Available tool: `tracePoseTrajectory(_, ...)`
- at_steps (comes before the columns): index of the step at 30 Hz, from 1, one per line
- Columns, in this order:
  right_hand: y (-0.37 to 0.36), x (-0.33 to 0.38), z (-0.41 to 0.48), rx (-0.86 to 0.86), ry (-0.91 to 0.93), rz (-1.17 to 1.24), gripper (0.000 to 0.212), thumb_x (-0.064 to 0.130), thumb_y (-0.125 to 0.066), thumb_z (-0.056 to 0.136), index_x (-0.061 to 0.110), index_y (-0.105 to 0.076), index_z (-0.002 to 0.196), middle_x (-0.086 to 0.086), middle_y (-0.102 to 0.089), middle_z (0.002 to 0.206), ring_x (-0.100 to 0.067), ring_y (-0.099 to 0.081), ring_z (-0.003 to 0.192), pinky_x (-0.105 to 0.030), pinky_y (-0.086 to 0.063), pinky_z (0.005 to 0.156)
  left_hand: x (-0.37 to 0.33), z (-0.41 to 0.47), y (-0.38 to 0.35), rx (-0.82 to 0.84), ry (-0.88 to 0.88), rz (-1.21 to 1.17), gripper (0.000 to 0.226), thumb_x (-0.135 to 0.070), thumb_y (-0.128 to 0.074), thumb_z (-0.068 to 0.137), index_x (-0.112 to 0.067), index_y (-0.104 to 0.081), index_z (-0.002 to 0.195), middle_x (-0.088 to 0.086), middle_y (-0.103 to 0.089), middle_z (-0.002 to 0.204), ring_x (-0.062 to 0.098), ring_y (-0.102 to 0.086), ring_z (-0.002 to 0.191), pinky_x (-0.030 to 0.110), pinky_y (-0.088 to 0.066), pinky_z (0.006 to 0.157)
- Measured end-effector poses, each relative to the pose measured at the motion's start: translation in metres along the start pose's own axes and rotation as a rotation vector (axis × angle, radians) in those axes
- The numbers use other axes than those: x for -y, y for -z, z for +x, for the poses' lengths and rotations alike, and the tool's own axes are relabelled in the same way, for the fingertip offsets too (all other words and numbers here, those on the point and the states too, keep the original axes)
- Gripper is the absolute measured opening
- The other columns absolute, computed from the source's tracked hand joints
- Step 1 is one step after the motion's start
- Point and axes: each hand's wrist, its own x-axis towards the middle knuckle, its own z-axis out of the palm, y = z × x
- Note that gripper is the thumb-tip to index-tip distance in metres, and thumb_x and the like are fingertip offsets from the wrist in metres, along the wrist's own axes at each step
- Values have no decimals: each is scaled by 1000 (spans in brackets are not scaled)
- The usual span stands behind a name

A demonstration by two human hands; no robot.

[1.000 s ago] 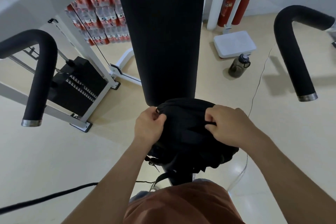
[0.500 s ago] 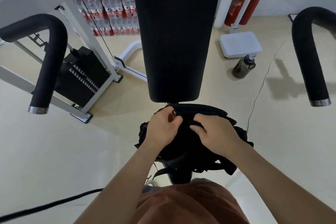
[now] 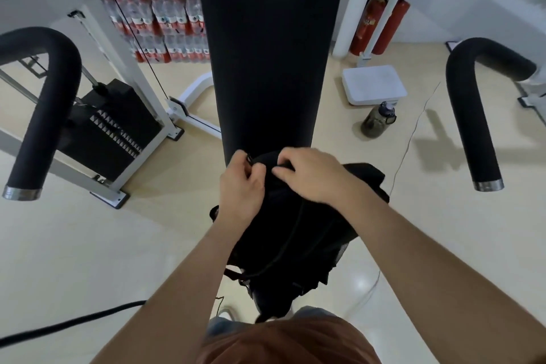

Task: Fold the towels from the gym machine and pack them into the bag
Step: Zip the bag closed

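Observation:
A black bag (image 3: pixel 298 233) rests on the gym machine's seat, just below the tall black back pad (image 3: pixel 266 47). My left hand (image 3: pixel 240 186) pinches a small zipper pull at the bag's top edge. My right hand (image 3: pixel 310 174) presses and grips the bag's top fabric right beside it. Both hands nearly touch. No towel is visible; the bag's inside is hidden.
Two black padded handles stand at left (image 3: pixel 44 109) and right (image 3: pixel 472 115). A weight stack (image 3: pixel 109 130) sits at left, with stacked bottle packs (image 3: pixel 165 18) behind it. A white scale (image 3: pixel 373 87), a dark bottle (image 3: pixel 379 120) and red extinguishers (image 3: pixel 381 23) stand at right. A black cable (image 3: pixel 68 325) crosses the floor.
My hands have come together at the top of the bag, the right one sliding left toward the left. The bag has shifted slightly as its top is drawn closed.

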Motion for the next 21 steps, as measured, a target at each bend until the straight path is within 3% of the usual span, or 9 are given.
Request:
tracePoseTrajectory(2, 17, 1, 9, -102, 39, 116, 19, 41, -54, 94, 24, -62, 100, 6, -65, 96, -18, -59, 89, -30, -40, 72, -17, 12, 5, -58, -87, -19, 15, -15, -47, 82, -1, -47, 81, 2, -44, 60, 17, -39, 55, 39, -37, 54)
tracePoseTrajectory(5, 32, -2, 4, -316, 122, 249, 9, 29, -59, 93, 20, -62, 93, 7, -62, 87, -13, -55, 81, -28, -40, 69, -48, 18, 13, -104, -232, 31, 12, -12, -49, 85, -5, -43, 77, -6, -39, 56, 7, -35, 50, 23, -32, 49)
tracePoseTrajectory(7, 31, -15, -6, -359, 144, 265, 6, 22, -59, 92, 17, -62, 94, 5, -57, 89, -16, -55, 84, -30, -44, 73, -59, 9, 10, -86, -317, 101, 17, -12, -50, 86, -11, -38, 75, -7, -38, 54, 10, -38, 50, 22, -30, 47)
tracePoseTrajectory(11, -3, -40, -23, -55, 138, 194, 18, 23, -55, 85, 18, -62, 101, 1, -59, 98, -22, -59, 92, -37, -47, 82, -30, -24, -22, 134, -245, 198, 22, -19, -54, 89, -16, -35, 77, -4, -45, 54, 22, -49, 55, 36, -36, 55)
tracePoseTrajectory(13, -25, -43, -30, 72, 86, 242, 18, 18, -53, 87, 17, -62, 103, 4, -62, 95, -20, -60, 91, -35, -48, 82, -10, -36, -35, 225, -159, 171, 24, -18, -53, 91, -17, -35, 75, -5, -46, 54, 13, -46, 49, 28, -35, 51)
tracePoseTrajectory(16, -38, -47, -33, 31, -7, 379, 14, 15, -52, 92, 17, -64, 98, 7, -63, 87, -18, -61, 85, -32, -50, 78, -2, -36, -42, 248, -105, 151, 26, -14, -50, 92, -19, -35, 71, -4, -46, 55, 8, -42, 46, 18, -35, 47)
tracePoseTrajectory(21, -31, -51, -31, -54, -12, 276, 14, 19, -59, 91, 24, -52, 81, 7, -56, 78, -17, -55, 77, -29, -43, 69, -7, -17, -46, 219, -117, 373, 28, -28, -53, 88, -13, -42, 67, -4, -49, 57, 15, -47, 52, 29, -33, 52)
